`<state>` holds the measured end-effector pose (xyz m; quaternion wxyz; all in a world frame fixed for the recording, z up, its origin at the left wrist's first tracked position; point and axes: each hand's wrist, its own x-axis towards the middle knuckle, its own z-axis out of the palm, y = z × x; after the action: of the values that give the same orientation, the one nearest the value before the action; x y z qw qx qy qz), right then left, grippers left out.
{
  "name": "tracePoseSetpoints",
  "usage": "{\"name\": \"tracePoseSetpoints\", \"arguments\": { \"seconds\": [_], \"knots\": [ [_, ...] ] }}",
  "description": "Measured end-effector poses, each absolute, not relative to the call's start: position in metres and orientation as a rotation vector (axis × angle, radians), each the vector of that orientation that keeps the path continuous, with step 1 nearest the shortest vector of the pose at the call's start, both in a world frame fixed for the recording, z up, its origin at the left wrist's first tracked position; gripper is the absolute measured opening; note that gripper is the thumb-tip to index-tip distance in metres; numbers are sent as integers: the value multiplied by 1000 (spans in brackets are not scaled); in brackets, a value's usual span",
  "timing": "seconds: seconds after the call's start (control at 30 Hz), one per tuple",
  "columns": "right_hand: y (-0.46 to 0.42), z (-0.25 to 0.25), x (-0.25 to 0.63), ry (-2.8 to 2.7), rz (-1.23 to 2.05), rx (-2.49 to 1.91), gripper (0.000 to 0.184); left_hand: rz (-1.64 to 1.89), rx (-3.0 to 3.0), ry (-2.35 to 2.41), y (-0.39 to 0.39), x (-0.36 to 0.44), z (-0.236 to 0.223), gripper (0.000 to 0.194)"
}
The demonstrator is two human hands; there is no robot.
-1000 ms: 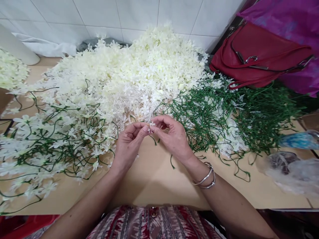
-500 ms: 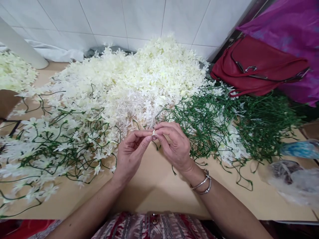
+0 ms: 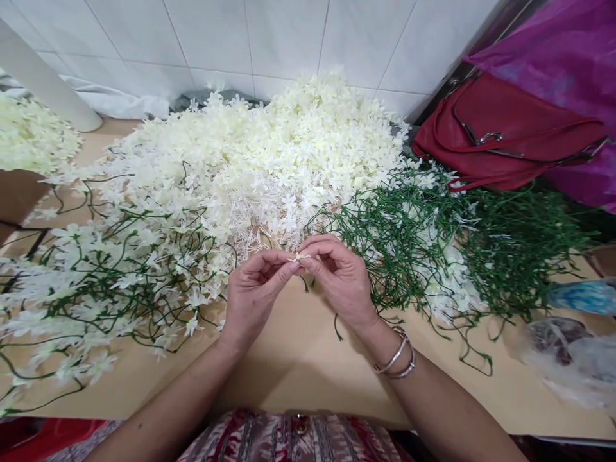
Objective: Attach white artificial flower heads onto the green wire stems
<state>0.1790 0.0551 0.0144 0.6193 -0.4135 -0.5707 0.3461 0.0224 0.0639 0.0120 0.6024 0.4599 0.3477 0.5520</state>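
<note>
Left hand (image 3: 255, 289) and right hand (image 3: 345, 277) together pinch a small white piece (image 3: 299, 257), mostly hidden by their grip, back from the desk's (image 3: 298, 366) near edge; stemmed flowers (image 3: 73, 236) leftward are partly cut off.

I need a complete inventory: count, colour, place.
flower: one, white, centre
blossom heaps: two, cream, middle, left
stemmed flowers: many, white, left
stems: many, green, right
handbag: one, red, right
sheet: one, purple, behind handbag
packet: one, blue, right
plastic bag: one, clear, right
pillar: one, white, left
cloth: one, white, beside pillar
box: one, brown, left
unclear item: one, red, bottom left
tabletop: one, tan, beneath
wall: one, white, back
bangles: count unclear, silver, right wrist
shirt: one, multicoloured, bottom
left hand: one, pinching flower
right hand: one, pinching flower
</note>
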Motion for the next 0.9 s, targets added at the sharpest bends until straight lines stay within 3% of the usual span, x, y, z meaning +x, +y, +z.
{"name": "tracePoseSetpoints", "arguments": {
  "seconds": [0.4, 0.63, 0.8, 0.9],
  "knots": [
    [48, 9, 168, -1194, 884, -985, 5, 1340, 1199, 877, 54, 25, 8, 6],
    [53, 16, 183, -1460, 639, -1031, 8, 1301, 1335, 908, 53, 22, 5, 6],
    [58, 16, 199, -1230, 660, -1188, 8, 1355, 1872, 1057, 63, 13, 12, 16],
    [61, 14, 207, -1150, 601, -1262, 13, 1128, 2337, 992, 70, 7, 10, 23]
  ]
}}
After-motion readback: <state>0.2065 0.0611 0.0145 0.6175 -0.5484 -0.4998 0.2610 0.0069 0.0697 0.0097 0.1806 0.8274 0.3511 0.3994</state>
